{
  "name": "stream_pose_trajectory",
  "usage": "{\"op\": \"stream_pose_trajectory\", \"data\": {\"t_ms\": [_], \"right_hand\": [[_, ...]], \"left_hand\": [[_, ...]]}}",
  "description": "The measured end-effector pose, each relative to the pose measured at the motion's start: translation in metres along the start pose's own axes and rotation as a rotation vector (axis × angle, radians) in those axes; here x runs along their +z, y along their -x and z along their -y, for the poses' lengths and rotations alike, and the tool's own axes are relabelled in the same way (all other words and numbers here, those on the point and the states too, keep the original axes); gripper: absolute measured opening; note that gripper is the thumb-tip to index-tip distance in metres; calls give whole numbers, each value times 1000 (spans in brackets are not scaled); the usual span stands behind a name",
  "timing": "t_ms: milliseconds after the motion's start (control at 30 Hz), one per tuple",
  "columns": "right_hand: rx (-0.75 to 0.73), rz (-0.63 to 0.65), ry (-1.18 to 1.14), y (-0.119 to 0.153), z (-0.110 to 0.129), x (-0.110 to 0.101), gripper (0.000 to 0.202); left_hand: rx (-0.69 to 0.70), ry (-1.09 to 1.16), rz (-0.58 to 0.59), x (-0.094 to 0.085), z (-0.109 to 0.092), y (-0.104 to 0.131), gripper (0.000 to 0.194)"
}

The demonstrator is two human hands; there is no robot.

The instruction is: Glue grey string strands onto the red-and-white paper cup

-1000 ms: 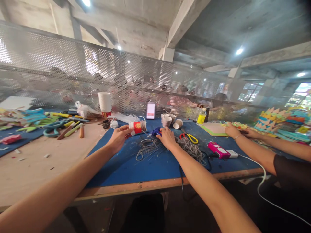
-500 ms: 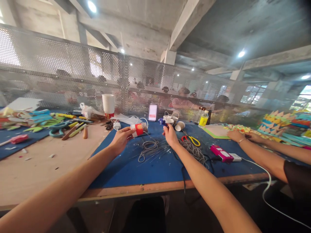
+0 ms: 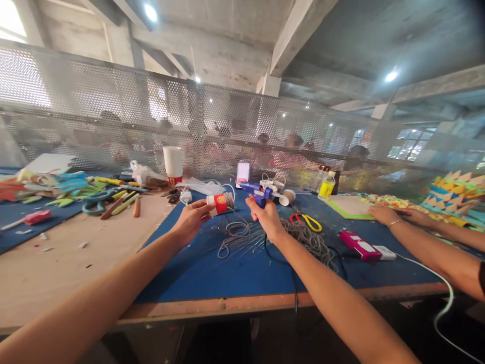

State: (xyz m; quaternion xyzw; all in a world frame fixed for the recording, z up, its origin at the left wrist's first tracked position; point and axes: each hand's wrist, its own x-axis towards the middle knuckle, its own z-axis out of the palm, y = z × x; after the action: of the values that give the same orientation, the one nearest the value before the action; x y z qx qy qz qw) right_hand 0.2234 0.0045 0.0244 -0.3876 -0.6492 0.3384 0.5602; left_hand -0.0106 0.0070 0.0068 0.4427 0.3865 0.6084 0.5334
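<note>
My left hand is closed around a small paper cup with a red band, tilted on its side above the blue mat. Grey cord seems to be wound on the cup's far end. In my right hand is a blue hot glue gun, its nozzle pointing left, a little to the right of and above the cup. A pale glue stick juts from its back. Below both hands lies loose grey cord, with a bigger tangle by my right forearm.
Scissors with red and yellow handles lie right of my hand, near a magenta box. Stacked paper cups, a phone and a yellow-labelled bottle stand behind. A co-worker's hand is at the right. Tools crowd the left.
The glue gun has come up off the table area behind into plain view, gripped in my right hand and turned leftward. The cup stays in my left hand. The view has shifted slightly.
</note>
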Motion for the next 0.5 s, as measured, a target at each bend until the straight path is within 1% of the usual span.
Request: {"op": "stream_pose_trajectory", "data": {"t_ms": [100, 267, 400, 500], "right_hand": [[-53, 65, 182, 4, 1, 1, 40], [-220, 21, 383, 14, 1, 9, 30], [-250, 18, 500, 19, -1, 13, 31], [-255, 20, 533, 19, -3, 13, 31]], "left_hand": [[12, 9, -11, 0, -1, 1, 36], [46, -10, -31, -1, 2, -2, 34], [89, -24, -35, -3, 4, -5, 36], [100, -28, -42, -3, 4, -4, 34]]}}
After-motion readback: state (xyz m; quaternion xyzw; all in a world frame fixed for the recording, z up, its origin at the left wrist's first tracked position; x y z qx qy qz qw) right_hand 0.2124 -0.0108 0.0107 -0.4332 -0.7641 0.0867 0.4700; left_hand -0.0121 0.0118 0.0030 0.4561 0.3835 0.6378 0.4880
